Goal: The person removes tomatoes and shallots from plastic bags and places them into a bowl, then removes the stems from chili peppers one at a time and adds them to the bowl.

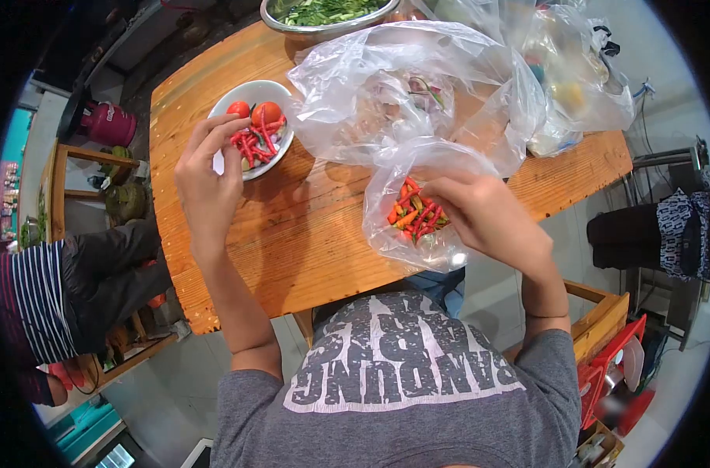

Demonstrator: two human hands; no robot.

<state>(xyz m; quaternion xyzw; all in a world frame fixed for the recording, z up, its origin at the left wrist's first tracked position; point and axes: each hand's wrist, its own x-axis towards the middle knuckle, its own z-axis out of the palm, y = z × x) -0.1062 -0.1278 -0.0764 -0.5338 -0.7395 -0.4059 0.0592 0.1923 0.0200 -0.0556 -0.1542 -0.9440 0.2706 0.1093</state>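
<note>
My left hand is at the left rim of a white bowl, its thumb and fingers apart. Two tomatoes, long red chillies and some pale pieces under them lie in the bowl. Over an opened clear plastic bag, my right hand points its fingers down at the small red and orange chillies inside. Those fingers are bent together, and whatever is between their tips is hidden from me.
A large crumpled plastic bag lies behind the chilli bag on the wooden table. A metal bowl of chopped greens stands at the far edge, with another filled bag far right. A person in a striped shirt is at left.
</note>
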